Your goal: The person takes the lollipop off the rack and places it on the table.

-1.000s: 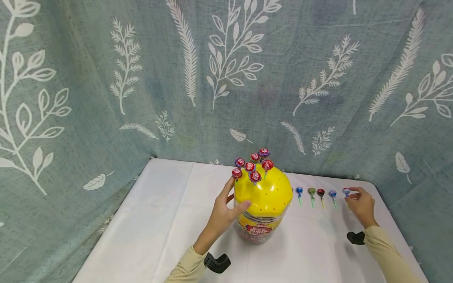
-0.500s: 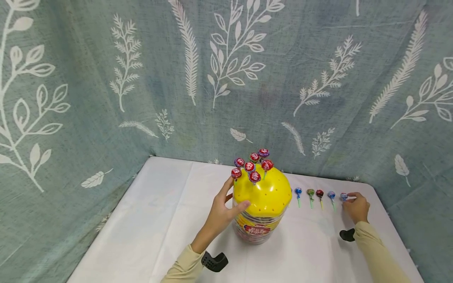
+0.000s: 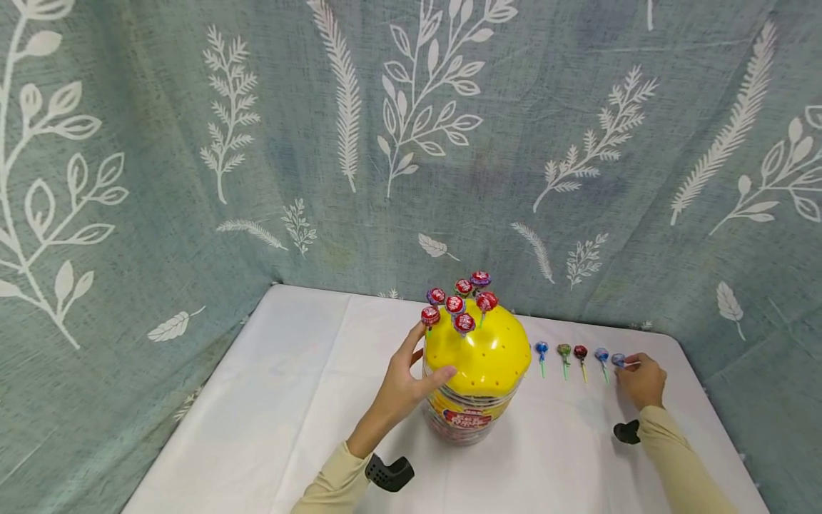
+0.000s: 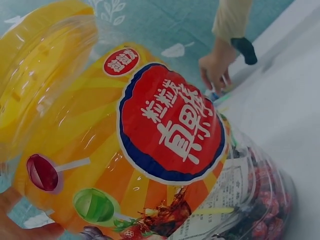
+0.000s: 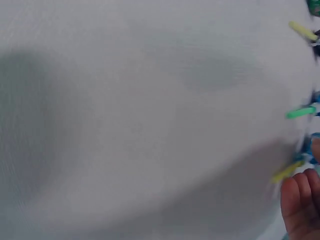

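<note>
A clear plastic candy jar (image 3: 467, 420) with a domed yellow lid (image 3: 497, 353) stands on the table. My left hand (image 3: 397, 389) holds it at the lid, with the thumb over the front and fingers at the far left side. Several lollipops (image 3: 464, 323) stand upright in holes on the lid's left and back. To the right, my right hand (image 3: 644, 382) pinches a blue-wrapped lollipop (image 3: 618, 360) at the end of a row, beside another blue lollipop (image 3: 601, 355). The right wrist view shows its yellow stick (image 5: 286, 172) near the curled fingers. The left wrist view shows the jar's label (image 4: 172, 125).
Along the row lie a dark red lollipop (image 3: 581, 352), a green lollipop (image 3: 564, 350) and a blue lollipop (image 3: 542, 348). A white cloth covers the table (image 3: 321, 385). A patterned grey-green curtain (image 3: 359, 143) hangs behind and at the sides.
My right hand has moved left and slightly nearer with the pinched lollipop, closing the gap to the rest of the row. The left hand and jar have stayed in place.
</note>
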`<state>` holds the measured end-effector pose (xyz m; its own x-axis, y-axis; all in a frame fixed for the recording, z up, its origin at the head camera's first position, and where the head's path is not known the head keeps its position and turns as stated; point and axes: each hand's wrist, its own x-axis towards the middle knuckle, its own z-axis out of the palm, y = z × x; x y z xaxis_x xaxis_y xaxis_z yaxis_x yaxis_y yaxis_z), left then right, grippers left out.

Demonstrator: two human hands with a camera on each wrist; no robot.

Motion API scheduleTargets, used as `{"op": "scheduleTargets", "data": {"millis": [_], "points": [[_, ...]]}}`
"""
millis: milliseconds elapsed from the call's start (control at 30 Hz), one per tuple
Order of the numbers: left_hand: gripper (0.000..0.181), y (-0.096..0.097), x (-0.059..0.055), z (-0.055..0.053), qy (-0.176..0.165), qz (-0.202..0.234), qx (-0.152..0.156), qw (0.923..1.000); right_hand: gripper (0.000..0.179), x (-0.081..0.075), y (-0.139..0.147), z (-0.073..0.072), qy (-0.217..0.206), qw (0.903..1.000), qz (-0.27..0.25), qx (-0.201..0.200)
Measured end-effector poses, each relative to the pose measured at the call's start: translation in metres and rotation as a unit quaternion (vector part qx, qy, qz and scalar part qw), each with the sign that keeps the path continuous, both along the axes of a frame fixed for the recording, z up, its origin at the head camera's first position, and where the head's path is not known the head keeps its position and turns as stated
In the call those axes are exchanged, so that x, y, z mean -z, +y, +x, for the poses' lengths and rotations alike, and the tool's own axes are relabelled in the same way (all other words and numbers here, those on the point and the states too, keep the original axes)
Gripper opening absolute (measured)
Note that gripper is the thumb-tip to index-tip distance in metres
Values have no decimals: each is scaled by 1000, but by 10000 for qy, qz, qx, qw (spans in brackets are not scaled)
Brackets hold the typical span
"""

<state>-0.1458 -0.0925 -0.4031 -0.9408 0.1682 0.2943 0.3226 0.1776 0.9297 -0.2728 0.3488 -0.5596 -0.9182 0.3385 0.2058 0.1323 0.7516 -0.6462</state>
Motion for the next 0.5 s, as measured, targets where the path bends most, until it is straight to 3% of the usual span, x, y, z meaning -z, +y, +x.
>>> {"op": "scheduleTargets", "data": {"millis": [333,500], "points": [[75,1,-5,-3,-90,-71,89,9999,19,-49,-5,1,688,9966,98,-445],[75,1,-3,-5,-108,-57,124,9998,22,-71,-5,-1,784,9929,-505,-744]]}}
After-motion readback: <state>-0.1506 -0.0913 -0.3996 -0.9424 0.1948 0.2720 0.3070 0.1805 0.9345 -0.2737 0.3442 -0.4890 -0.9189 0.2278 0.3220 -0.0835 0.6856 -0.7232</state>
